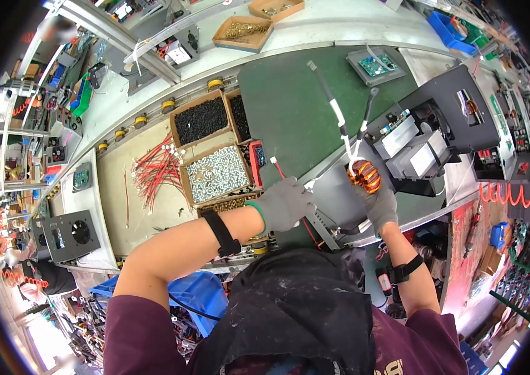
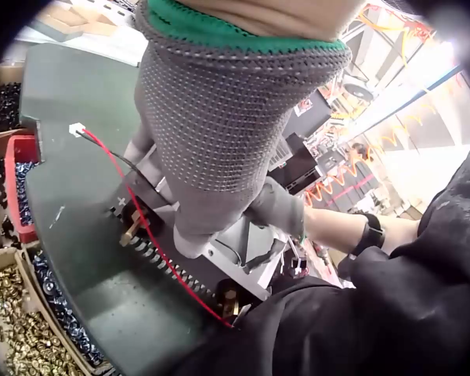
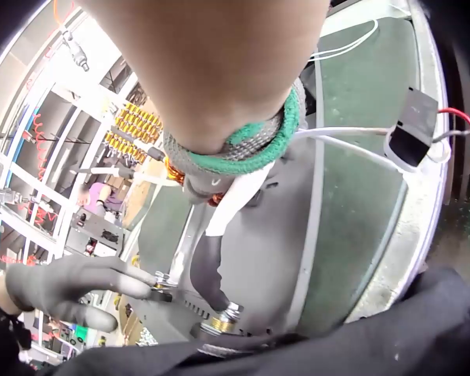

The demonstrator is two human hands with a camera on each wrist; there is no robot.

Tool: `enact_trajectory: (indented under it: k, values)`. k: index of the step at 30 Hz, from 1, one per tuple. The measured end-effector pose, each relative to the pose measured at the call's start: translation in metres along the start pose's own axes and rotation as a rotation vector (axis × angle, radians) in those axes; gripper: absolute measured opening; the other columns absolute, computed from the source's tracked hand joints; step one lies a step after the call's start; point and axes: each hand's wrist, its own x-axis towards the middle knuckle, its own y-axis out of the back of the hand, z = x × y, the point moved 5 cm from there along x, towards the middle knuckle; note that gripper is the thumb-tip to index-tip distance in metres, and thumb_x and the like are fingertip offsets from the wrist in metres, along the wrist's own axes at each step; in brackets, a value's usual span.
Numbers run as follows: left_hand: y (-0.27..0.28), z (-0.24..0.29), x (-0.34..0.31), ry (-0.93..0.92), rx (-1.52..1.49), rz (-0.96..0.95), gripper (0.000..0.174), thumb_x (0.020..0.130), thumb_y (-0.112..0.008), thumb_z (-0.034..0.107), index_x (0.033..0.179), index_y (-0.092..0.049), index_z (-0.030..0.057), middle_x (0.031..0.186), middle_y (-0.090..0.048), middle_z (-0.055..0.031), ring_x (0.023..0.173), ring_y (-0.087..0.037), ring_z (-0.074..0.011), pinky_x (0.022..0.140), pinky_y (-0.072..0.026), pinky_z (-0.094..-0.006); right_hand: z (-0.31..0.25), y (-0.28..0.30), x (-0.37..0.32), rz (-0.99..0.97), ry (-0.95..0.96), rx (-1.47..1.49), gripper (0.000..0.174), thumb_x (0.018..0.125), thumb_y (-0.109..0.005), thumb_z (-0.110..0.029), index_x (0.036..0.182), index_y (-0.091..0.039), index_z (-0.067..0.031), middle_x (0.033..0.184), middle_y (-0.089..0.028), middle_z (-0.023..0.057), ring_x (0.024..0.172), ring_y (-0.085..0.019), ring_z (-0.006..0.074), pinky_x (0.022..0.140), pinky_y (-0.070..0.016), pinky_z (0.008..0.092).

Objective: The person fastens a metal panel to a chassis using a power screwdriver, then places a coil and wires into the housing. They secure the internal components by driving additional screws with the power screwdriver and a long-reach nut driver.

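Grey gloves cover both hands. My right hand (image 1: pixel 382 207) grips a copper-wound toroidal coil (image 1: pixel 365 177) over a grey metal chassis (image 1: pixel 340 199). White leads with dark sleeves (image 1: pixel 333 107) rise from the coil in the head view. My left hand (image 1: pixel 288 203) is at the chassis's left edge, its fingers (image 3: pixel 129 283) fairly straight beside a bolt terminal (image 3: pixel 163 278). Brass terminals (image 2: pixel 133 229) stand along that edge in the left wrist view. A red-and-black cable (image 2: pixel 153 239) with a white plug crosses the edge. The right fingertips are mostly hidden by the glove and coil.
Left of the green mat (image 1: pixel 302 119) are a box of black screws (image 1: pixel 201 122), a box of silver screws (image 1: pixel 218 174) and a pile of red cables (image 1: pixel 155 169). A black housing (image 1: pixel 458 106) stands at right. A circuit board (image 1: pixel 377 64) lies at the back.
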Motion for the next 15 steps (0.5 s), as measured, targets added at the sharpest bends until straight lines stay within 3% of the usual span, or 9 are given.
enact_trajectory:
  k: [1, 5, 7, 8, 10, 11, 13, 14, 15]
  values:
    - [0.002, 0.000, 0.004, 0.014, -0.029, -0.134, 0.034, 0.083, -0.062, 0.032, 0.112, -0.059, 0.0136, 0.117, -0.054, -0.0034, 0.109, -0.052, -0.0226, 0.100, -0.0373, -0.0418, 0.011, -0.002, -0.002, 0.009, -0.042, -0.147, 0.054, 0.078, -0.070, -0.050, 0.108, -0.061, -0.0070, 0.093, -0.068, 0.0175, 0.090, -0.063, 0.0404, 0.077, -0.0498, 0.0446]
    - [0.025, 0.006, 0.025, 0.114, -0.070, -0.213, 0.027, 0.085, -0.059, 0.030, 0.106, -0.060, 0.0133, 0.111, -0.055, -0.0035, 0.101, -0.055, -0.0223, 0.093, -0.0404, -0.0416, 0.005, 0.006, -0.020, -0.063, -0.219, -0.401, 0.061, 0.078, -0.063, -0.060, 0.105, -0.057, -0.0049, 0.087, -0.068, 0.0203, 0.085, -0.065, 0.0395, 0.074, -0.0508, 0.0461]
    - [0.062, 0.013, 0.061, 0.000, -0.067, 0.016, 0.031, 0.087, -0.056, 0.028, 0.114, -0.057, 0.0128, 0.113, -0.056, -0.0059, 0.106, -0.055, -0.0232, 0.095, -0.0411, -0.0388, 0.008, 0.006, -0.020, -0.067, -0.251, -0.415, 0.064, 0.078, -0.062, -0.062, 0.106, -0.055, -0.0049, 0.086, -0.068, 0.0201, 0.084, -0.066, 0.0392, 0.071, -0.0508, 0.0463]
    - [0.066, 0.016, 0.077, -0.013, -0.055, 0.014, 0.031, 0.087, -0.056, 0.028, 0.114, -0.057, 0.0128, 0.113, -0.056, -0.0059, 0.106, -0.055, -0.0232, 0.095, -0.0411, -0.0388, 0.010, 0.004, -0.018, -0.111, -0.220, -0.417, 0.065, 0.078, -0.062, -0.062, 0.106, -0.055, -0.0047, 0.087, -0.068, 0.0198, 0.084, -0.066, 0.0388, 0.071, -0.0508, 0.0460]
    - [0.091, 0.029, 0.098, -0.114, 0.324, 0.680, 0.044, 0.083, -0.062, 0.027, 0.124, -0.052, 0.0122, 0.116, -0.057, -0.0086, 0.105, -0.058, -0.0247, 0.090, -0.0458, -0.0376, 0.005, 0.002, -0.017, -0.219, -0.251, -0.452, 0.064, 0.078, -0.063, -0.061, 0.108, -0.055, -0.0051, 0.090, -0.068, 0.0185, 0.087, -0.066, 0.0363, 0.073, -0.0510, 0.0435]
    - [0.088, 0.026, 0.111, -0.142, 0.325, 0.677, 0.044, 0.083, -0.062, 0.027, 0.124, -0.052, 0.0122, 0.116, -0.057, -0.0086, 0.105, -0.058, -0.0247, 0.090, -0.0458, -0.0376, 0.003, 0.006, -0.017, -0.208, -0.275, -0.442, 0.064, 0.078, -0.063, -0.061, 0.108, -0.055, -0.0051, 0.090, -0.068, 0.0185, 0.087, -0.066, 0.0363, 0.073, -0.0510, 0.0435]
    - [0.067, 0.012, 0.139, -0.155, -0.021, 0.147, 0.058, 0.078, -0.068, 0.028, 0.130, -0.047, 0.0122, 0.121, -0.055, -0.0110, 0.102, -0.061, -0.0259, 0.090, -0.0471, -0.0366, -0.005, 0.012, -0.020, -0.253, -0.181, -0.442, 0.063, 0.079, -0.062, -0.061, 0.109, -0.055, -0.0061, 0.094, -0.068, 0.0174, 0.091, -0.066, 0.0347, 0.076, -0.0504, 0.0420]
    - [0.058, 0.006, 0.144, -0.032, -0.142, -0.098, 0.057, 0.073, -0.073, 0.030, 0.123, -0.050, 0.0116, 0.116, -0.058, -0.0109, 0.099, -0.063, -0.0263, 0.091, -0.0465, -0.0374, -0.010, 0.022, -0.024, -0.261, -0.150, -0.433, 0.054, 0.080, -0.065, -0.051, 0.111, -0.056, -0.0071, 0.092, -0.067, 0.0131, 0.087, -0.066, 0.0329, 0.076, -0.0496, 0.0423]
    - [0.052, 0.007, 0.148, -0.054, -0.134, -0.110, 0.057, 0.073, -0.073, 0.030, 0.123, -0.050, 0.0116, 0.116, -0.058, -0.0109, 0.099, -0.063, -0.0263, 0.091, -0.0465, -0.0374, -0.008, 0.034, -0.032, -0.255, -0.172, -0.421, 0.054, 0.080, -0.065, -0.051, 0.111, -0.056, -0.0071, 0.092, -0.067, 0.0131, 0.087, -0.066, 0.0329, 0.076, -0.0496, 0.0423]
